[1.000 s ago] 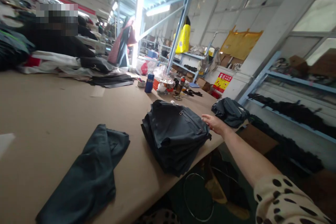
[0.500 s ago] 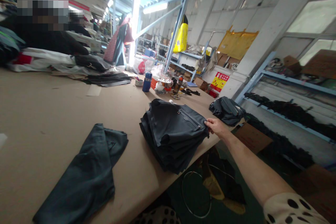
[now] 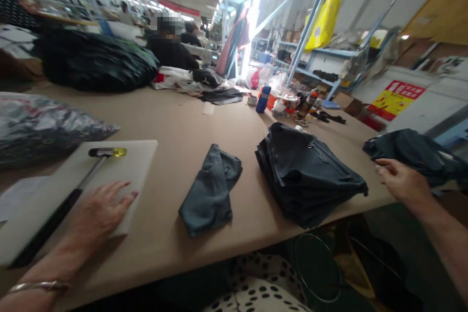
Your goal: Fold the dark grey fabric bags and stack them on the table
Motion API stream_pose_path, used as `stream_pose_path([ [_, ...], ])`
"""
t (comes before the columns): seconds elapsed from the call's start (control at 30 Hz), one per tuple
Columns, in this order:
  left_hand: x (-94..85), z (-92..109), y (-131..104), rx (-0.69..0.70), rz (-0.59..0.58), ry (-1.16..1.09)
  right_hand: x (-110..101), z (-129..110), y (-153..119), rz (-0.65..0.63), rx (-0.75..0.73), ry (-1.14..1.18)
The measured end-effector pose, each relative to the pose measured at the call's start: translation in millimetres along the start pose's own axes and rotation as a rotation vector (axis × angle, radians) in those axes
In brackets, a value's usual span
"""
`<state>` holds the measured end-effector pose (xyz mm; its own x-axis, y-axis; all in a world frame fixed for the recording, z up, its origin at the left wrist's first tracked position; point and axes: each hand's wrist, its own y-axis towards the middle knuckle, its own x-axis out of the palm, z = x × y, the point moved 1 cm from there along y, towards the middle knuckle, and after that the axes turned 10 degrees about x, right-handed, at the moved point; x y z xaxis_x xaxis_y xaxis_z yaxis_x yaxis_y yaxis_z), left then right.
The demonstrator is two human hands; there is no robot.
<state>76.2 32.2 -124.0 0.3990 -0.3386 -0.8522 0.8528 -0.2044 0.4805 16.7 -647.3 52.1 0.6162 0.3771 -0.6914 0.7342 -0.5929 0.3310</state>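
Observation:
My left hand [image 3: 100, 212] is over a white board [image 3: 141, 161], fingers spread, beside a mallet [image 3: 78, 195] with a black handle and a small black-and-yellow head. It holds nothing. To the right of the board lies a folded dark fabric piece [image 3: 210, 195]. A stack of dark fabric panels [image 3: 307, 170], the top one with a zipper, sits near the table's front edge. Just right of that stack is my right hand [image 3: 404, 183], apart from it, its fingers loosely bent with nothing visible in them. Behind this hand lies another dark fabric bundle [image 3: 413, 148].
A clear plastic bag [image 3: 47, 126] of small items and a large dark fabric pile [image 3: 98, 61] occupy the table's left. A blue flask [image 3: 263, 99], a spray can [image 3: 309, 103] and clutter stand at the back. A metal hoop [image 3: 298, 265] hangs below the edge.
My right hand has let go of the stack's corner and moved right. The view has swung left, bringing my left hand, the board and the mallet into sight.

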Motion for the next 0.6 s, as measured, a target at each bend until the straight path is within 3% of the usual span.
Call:
stream_pose_path([
  [0.07, 5.6, 35, 5, 0.054, -0.001, -0.071, 8, -29, -26, 0.139, -0.233, -0.163],
  [0.13, 10.5, 86, 11, 0.138, -0.082, -0.213, 30, -73, -66, 0.14, -0.559, -0.156],
  [0.17, 13.1, 113, 12, 0.197, -0.192, -0.242, 47, -96, -89, 0.073, -0.75, -0.092],
  [0.2, 15.7, 138, 12, 0.233, -0.315, -0.224, 68, -116, -112, -0.107, -0.912, -0.026],
  [0.27, 22.4, 175, 8, 0.278, -0.547, -0.146, 113, -145, -154, -0.445, -1.093, 0.071],
  [0.3, 26.2, 184, 6, 0.267, -0.59, -0.106, 135, -153, -170, -0.525, -1.149, 0.069],
  [0.37, 33.6, 186, 1, 0.227, -0.563, -0.047, 177, -157, -194, -0.653, -1.167, 0.035],
  [0.43, 37.5, 173, -1, 0.167, -0.456, -0.111, 211, -151, -205, -0.731, -1.069, 0.073],
  [0.53, 30.8, 145, 2, -0.047, -0.296, -0.571, 246, -139, -208, -0.803, -0.774, 0.268],
  [0.6, 19.6, 130, 9, -0.303, -0.166, -0.984, 260, -133, -207, -0.802, -0.583, 0.379],
])
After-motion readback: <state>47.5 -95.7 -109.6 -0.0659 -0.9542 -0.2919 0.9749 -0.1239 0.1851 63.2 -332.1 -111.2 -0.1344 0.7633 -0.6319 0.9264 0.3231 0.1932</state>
